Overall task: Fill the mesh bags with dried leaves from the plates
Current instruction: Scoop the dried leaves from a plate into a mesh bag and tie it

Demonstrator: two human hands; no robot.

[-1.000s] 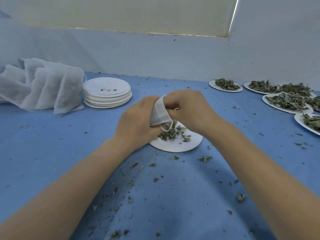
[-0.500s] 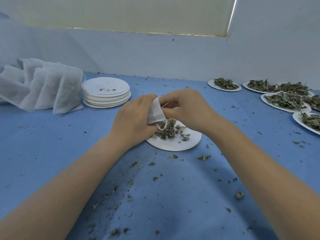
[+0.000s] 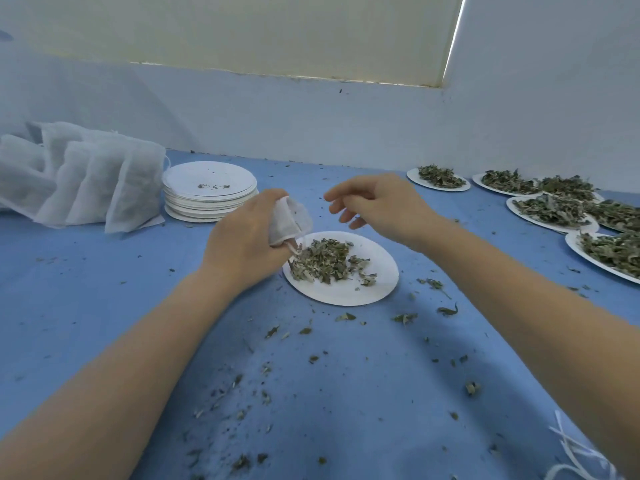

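My left hand grips a small white mesh bag just above the left edge of a white plate. A pile of dried green leaves lies on that plate. My right hand hovers above the plate's far side, fingers loosely curled and holding nothing, a short gap away from the bag. The bag's mouth faces right, and its string hangs down toward the leaves.
A heap of white mesh bags lies at the far left beside a stack of empty white plates. Several plates of dried leaves line the right side. Leaf crumbs litter the blue cloth. White strings lie bottom right.
My right hand has let go of the bag and pulled away to the right. The left hand alone now holds the bag.
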